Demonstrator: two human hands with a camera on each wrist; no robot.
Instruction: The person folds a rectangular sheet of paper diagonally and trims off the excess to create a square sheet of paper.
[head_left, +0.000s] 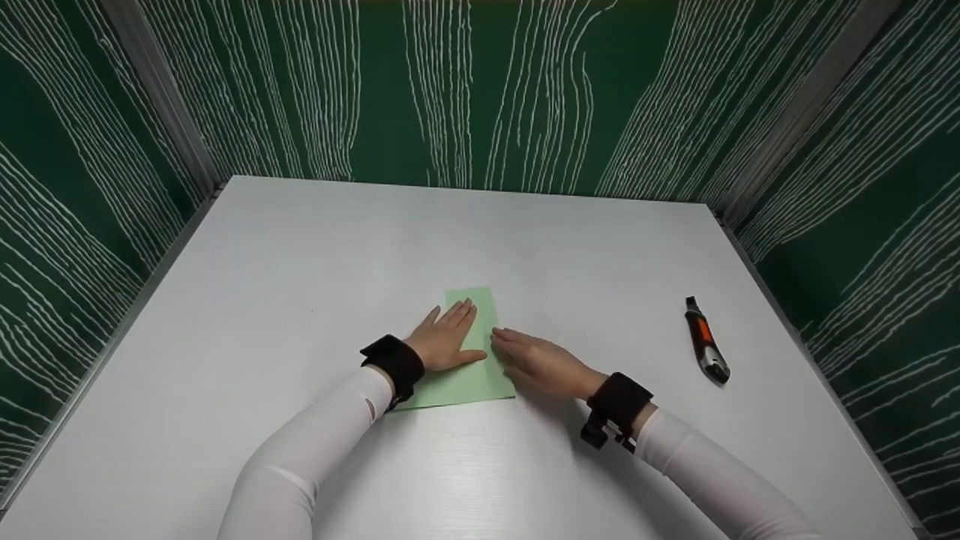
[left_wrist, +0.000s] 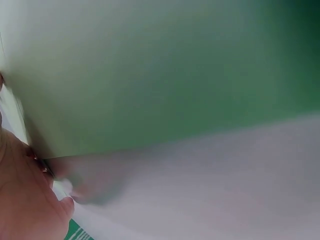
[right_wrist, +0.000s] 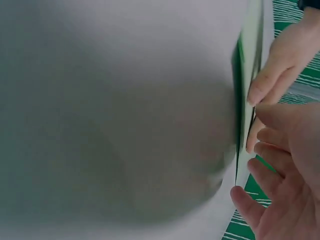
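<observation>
A light green sheet of paper [head_left: 469,386], apparently folded, lies on the white table. My left hand [head_left: 448,339] rests palm down across it, fingers spread and thumb pointing right. My right hand [head_left: 551,365] is at the sheet's right edge, its extended fingertips right by the paper. Seen edge-on in the right wrist view, the paper [right_wrist: 254,45] shows a slight gap between its layers near the right hand [right_wrist: 295,170]. In the left wrist view, the paper [left_wrist: 125,90] looms close and blurred beside the left hand [left_wrist: 30,200].
A black and orange utility knife [head_left: 705,341] lies on the white table [head_left: 465,240], off to the right. Green walls [head_left: 382,97] with wavy white lines stand behind the table and at both sides, with grey posts [head_left: 161,90] at the back corners.
</observation>
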